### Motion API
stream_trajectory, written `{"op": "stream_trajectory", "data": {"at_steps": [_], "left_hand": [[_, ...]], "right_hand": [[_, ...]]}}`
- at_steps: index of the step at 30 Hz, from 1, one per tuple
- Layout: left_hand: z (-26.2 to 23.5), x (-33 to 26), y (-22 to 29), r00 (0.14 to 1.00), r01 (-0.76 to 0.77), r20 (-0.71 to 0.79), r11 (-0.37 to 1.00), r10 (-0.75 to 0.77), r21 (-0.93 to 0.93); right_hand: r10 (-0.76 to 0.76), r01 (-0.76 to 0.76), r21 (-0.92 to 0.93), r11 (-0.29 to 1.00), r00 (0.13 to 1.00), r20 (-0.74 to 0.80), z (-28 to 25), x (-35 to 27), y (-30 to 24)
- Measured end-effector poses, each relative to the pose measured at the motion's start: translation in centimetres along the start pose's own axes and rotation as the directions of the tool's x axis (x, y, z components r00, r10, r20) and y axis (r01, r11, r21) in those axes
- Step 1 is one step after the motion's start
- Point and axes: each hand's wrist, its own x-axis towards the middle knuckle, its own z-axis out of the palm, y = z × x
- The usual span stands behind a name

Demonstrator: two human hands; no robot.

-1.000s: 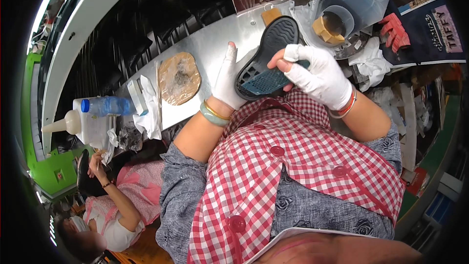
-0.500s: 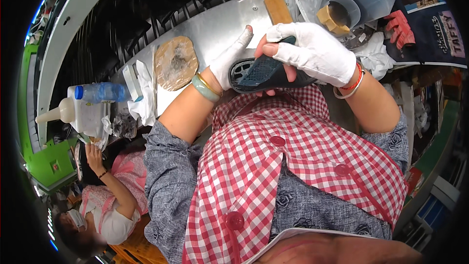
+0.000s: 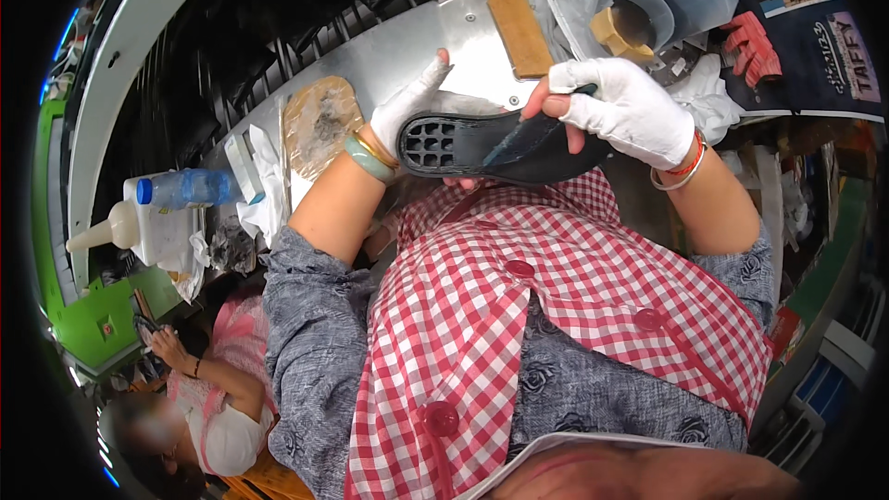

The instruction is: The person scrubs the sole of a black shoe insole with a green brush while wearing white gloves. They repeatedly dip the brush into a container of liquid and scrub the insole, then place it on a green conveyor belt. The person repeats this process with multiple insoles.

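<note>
A black shoe sole [image 3: 463, 143] lies across my hands over the apron, its heel end with the grid of square hollows toward the left. My left hand [image 3: 407, 106], in a white glove with bare fingertips, supports the heel from behind and below; its thumb points up and fingertips show under the lower edge. My right hand [image 3: 616, 106], gloved alike, pinches a thin dark bluish film [image 3: 507, 141] between thumb and forefinger. This film stands lifted at a slant over the middle of the sole. The sole's right end is partly hidden beneath my right hand.
On the metal bench are a tan block [image 3: 520, 32], a plastic-wrapped brown disc [image 3: 319, 125], a clear tub [image 3: 639, 18] and crumpled white cloth [image 3: 708, 93]. A blue-capped bottle [image 3: 190, 188] and white squeeze bottle [image 3: 120, 227] stand left. Another person [image 3: 218, 407] works at lower left.
The film has been pulled further right, baring more of the heel's grid. My right hand has shifted slightly right and down, while my left hand and the sole's heel have moved left.
</note>
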Motion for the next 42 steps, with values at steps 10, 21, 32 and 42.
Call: {"op": "stream_trajectory", "data": {"at_steps": [10,21,32,42], "left_hand": [[-3.0,-0.8,1.9,0.865,-0.497,0.048,0.866,0.499,-0.058],[-4.7,0.2,-7.1,0.884,-0.467,-0.175,0.788,0.434,-0.401],[-2.6,2.3,-7.3,0.868,-0.486,-0.183,0.716,0.461,-0.501],[2.6,2.4,-3.6,0.753,-0.538,0.03,0.642,0.657,-0.546]], "right_hand": [[-0.219,0.198,-0.105,0.975,0.749,-0.625,-7.2,-4.2,1.0],[-0.223,0.078,-0.219,0.973,0.577,-0.786,-11.5,-3.0,5.3],[-0.083,0.146,0.003,0.989,0.58,-0.811,-12.6,-3.1,6.8],[-0.185,0.405,0.231,0.885,0.76,-0.623,1.3,0.1,0.1]]}}
